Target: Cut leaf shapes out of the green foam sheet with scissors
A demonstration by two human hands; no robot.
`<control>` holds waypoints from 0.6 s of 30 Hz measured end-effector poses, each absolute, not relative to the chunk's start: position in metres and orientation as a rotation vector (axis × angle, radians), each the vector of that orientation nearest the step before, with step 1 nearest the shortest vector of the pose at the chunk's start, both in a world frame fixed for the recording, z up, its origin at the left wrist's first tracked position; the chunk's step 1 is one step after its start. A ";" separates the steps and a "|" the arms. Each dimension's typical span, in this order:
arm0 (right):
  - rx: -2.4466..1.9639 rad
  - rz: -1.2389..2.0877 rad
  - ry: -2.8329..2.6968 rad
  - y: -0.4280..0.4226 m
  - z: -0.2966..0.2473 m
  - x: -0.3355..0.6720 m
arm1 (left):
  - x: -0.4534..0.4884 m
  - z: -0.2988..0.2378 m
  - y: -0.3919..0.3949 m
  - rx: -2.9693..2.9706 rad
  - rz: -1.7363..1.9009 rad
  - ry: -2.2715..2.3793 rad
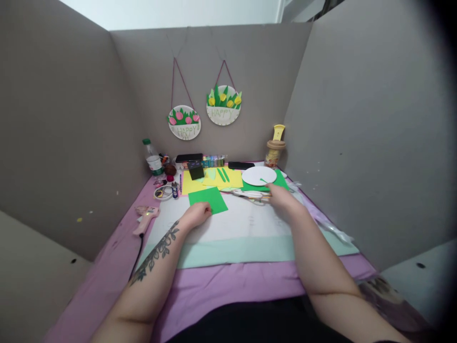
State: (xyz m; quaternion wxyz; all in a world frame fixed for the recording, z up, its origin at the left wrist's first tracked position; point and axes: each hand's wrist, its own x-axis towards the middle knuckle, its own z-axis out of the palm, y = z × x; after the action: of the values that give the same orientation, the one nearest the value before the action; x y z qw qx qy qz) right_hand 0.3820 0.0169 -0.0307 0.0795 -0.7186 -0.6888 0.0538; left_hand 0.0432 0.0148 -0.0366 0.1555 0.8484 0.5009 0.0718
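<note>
My left hand (197,215) is closed, its curled fingers at the lower edge of a green paper sheet (210,196). Whether the fingers pinch the sheet or something small is hidden. My right hand (282,196) reaches to the front edge of a white paper plate (257,175). Its fingertips are pinched at the end of a thin green paper piece (263,180) over the plate. Beside this hand lie several white flat items (250,194), too small to make out. Two green paper strips (223,175) lie on yellow paper (233,180).
A pink glue gun (146,220) with a cord lies at left, near tape rolls (161,192) and a bottle (153,159). A lidded cup (274,153) stands at back right. Two decorated plates (184,123) hang on the back panel (143,71). Grey panels enclose both sides.
</note>
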 end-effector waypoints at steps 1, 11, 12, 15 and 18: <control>-2.168 0.107 -2.063 0.015 -0.026 0.390 | 0.042 -0.037 0.016 2.435 0.202 1.440; -1.951 -0.078 -1.473 -0.010 -0.006 0.456 | 0.032 -0.044 0.025 2.444 0.195 1.602; -1.873 -0.018 -1.368 -0.005 -0.008 0.451 | 0.033 -0.044 0.025 2.443 0.191 1.607; -1.716 0.238 -1.212 0.016 -0.019 0.424 | 0.034 -0.043 0.025 2.446 0.187 1.604; -1.700 0.417 -1.287 0.031 -0.032 0.390 | 0.034 -0.043 0.025 2.456 0.190 1.582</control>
State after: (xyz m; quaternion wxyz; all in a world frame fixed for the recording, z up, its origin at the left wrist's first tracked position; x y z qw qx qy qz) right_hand 0.3898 0.0313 -0.0317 0.4660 -0.6923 -0.5241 0.1700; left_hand 0.0339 0.0249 -0.0426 0.1067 0.8341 0.5374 0.0646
